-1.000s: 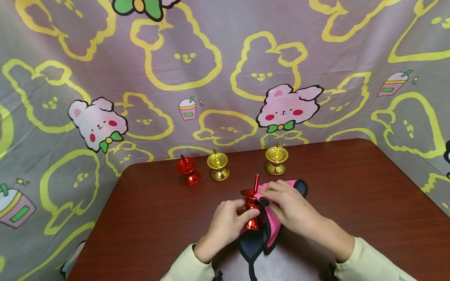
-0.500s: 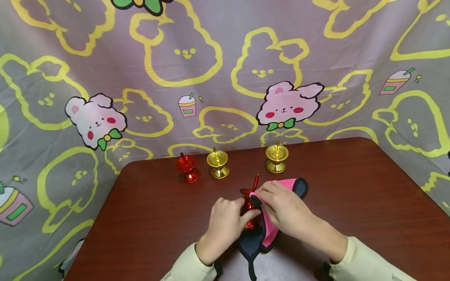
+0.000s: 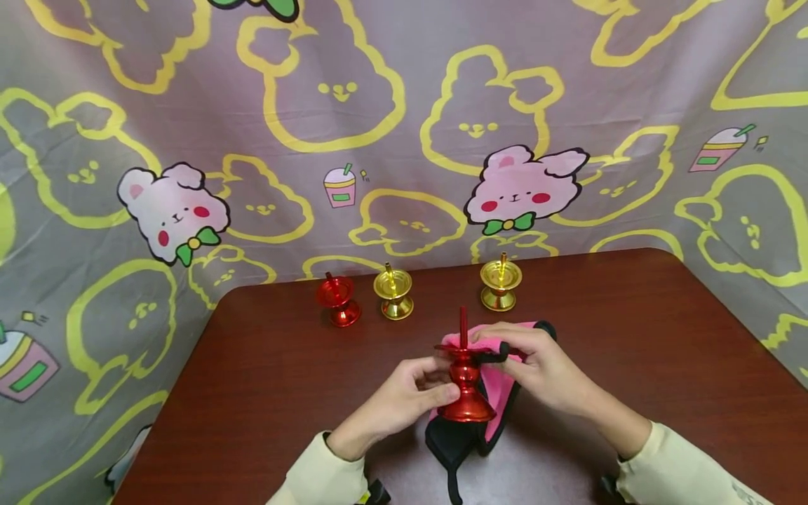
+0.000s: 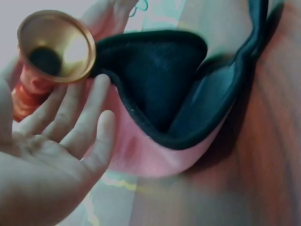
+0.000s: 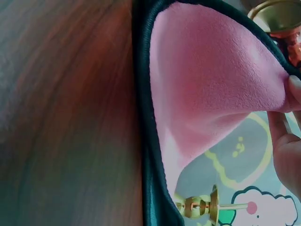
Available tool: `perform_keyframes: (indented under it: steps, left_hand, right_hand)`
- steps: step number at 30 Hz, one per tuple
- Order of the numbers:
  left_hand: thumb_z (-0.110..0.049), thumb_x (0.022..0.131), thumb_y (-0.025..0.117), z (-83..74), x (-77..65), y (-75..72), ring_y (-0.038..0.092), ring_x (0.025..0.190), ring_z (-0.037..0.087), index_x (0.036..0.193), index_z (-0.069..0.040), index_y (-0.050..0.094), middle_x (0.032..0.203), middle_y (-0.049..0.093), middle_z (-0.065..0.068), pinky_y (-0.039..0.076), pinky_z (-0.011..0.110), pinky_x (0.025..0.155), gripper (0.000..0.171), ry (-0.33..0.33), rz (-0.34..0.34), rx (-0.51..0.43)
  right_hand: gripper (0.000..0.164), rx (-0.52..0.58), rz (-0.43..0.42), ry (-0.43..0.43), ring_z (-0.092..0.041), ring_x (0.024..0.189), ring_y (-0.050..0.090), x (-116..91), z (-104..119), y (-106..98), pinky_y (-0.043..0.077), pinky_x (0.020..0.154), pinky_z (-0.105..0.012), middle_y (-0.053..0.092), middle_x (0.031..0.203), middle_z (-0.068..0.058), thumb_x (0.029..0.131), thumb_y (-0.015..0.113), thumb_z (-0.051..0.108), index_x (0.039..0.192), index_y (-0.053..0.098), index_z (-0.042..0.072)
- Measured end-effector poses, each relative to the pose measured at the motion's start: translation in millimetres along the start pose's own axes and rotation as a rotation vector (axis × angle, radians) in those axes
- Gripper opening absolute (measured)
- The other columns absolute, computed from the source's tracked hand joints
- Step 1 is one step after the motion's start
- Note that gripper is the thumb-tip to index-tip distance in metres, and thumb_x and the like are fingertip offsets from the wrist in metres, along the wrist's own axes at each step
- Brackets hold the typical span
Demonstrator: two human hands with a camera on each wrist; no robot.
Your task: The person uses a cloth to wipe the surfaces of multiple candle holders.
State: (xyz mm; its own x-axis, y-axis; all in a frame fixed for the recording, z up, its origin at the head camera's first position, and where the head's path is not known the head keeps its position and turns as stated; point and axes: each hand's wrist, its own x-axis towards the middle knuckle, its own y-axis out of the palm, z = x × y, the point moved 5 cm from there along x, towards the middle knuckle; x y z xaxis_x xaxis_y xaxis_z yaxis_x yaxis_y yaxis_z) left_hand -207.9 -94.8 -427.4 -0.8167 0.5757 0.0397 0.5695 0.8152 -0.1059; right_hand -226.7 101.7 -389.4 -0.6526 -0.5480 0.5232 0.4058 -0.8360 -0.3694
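Grip, left hand [image 3: 400, 400]: clamped on glossy red metallic candle stand [image 3: 467, 379], near centre, now raised (hollow underside [image 4: 68, 35] showing), no longer overlapped by soft pink black-edged cloth [image 5: 211, 70]; seemingly freer to work on. Right hand [image 3: 539, 365]: pinching that cloth. Far left: second red metallic stand [image 3: 341, 301], polished gold stand [image 3: 395, 296]. Far right: matching gold stand [image 3: 500, 287].

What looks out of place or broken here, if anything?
Nothing stands out as spilled or broken. The pink cloth is bent up, but the right hand holds it; the far red stand and two gold stands are upright.
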Motion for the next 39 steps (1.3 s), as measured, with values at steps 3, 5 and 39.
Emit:
perform_keyframes:
  steps: [3,5,39]
  left_hand:
    - [-0.035,0.098,0.067,3.3,0.9,5.3,0.068,0.103,0.019,0.134,0.012,0.054,0.121,0.067,0.019,0.054,0.032,0.090,0.060,0.005,0.017,-0.036]
    - [-0.035,0.099,0.065,3.8,1.4,6.8,0.068,0.104,0.019,0.134,0.012,0.054,0.122,0.066,0.020,0.054,0.032,0.091,0.060,0.013,0.011,-0.041]
    - [-0.032,0.092,0.074,-0.7,3.2,5.9,0.061,0.072,0.008,0.100,-0.011,0.078,0.083,0.070,-0.006,0.051,0.025,0.064,0.023,0.055,-0.282,0.439]
  right_hand:
    - [0.040,0.027,-0.015,0.025,-0.023,0.121,0.060,-1.4,-2.4,1.3,0.052,0.095,-0.033,0.067,0.127,-0.008,0.090,0.068,-0.010,0.125,0.069,0.008]
    - [0.041,0.022,-0.014,0.029,-0.023,0.122,0.060,-2.0,-2.9,1.7,0.052,0.094,-0.033,0.066,0.128,-0.008,0.089,0.069,-0.009,0.126,0.069,0.008]
    - [0.040,-0.626,0.067,-0.120,-0.018,0.104,0.061,5.3,18.6,8.3,0.056,0.084,-0.039,0.068,0.113,-0.002,0.077,0.080,-0.007,0.112,0.075,0.011]
